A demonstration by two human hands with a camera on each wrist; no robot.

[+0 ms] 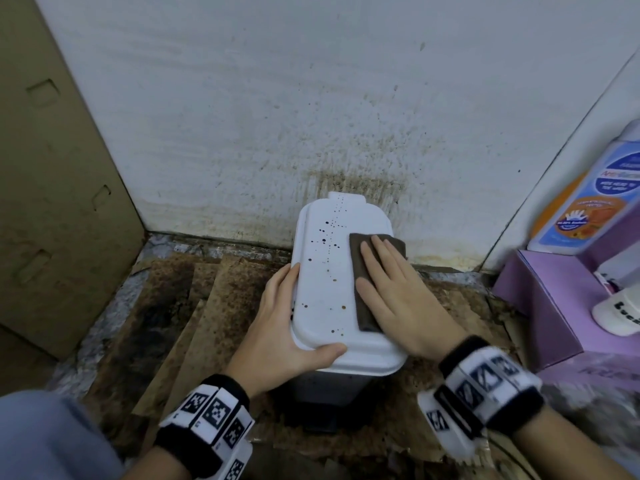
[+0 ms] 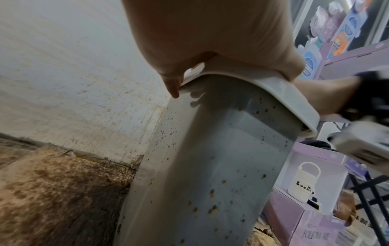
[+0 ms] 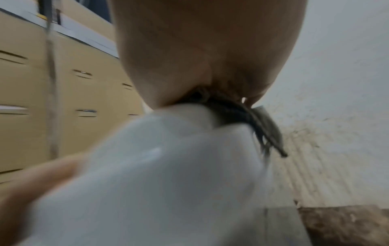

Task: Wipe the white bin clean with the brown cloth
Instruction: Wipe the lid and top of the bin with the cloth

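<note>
My right hand point(image 1: 398, 299) lies flat, fingers straight and slightly spread, pressing the brown cloth point(image 1: 369, 282) onto the right half of the bin's lid point(image 1: 329, 271). My left hand point(image 1: 277, 327) grips the lid's left edge, thumb curled over the near rim and fingers wrapped down the side; from the left wrist view the fingertips point(image 2: 173, 89) hook just under the lid's lip.

The white bin point(image 2: 210, 166) stands upright on stained cardboard point(image 1: 194, 306), its back touching the spattered wall point(image 1: 311, 116). A tan cabinet point(image 1: 52, 185) stands well apart on the left, with bare floor between. On the right, a purple box point(image 1: 540, 306) sits near the bin, with bottles on it.

The cloth is folded into a long strip running front to back, its far corner reaching past the lid's right edge. The left and middle of the lid carry dark and brown droplets, and the bin's side is speckled with brown spots too.
</note>
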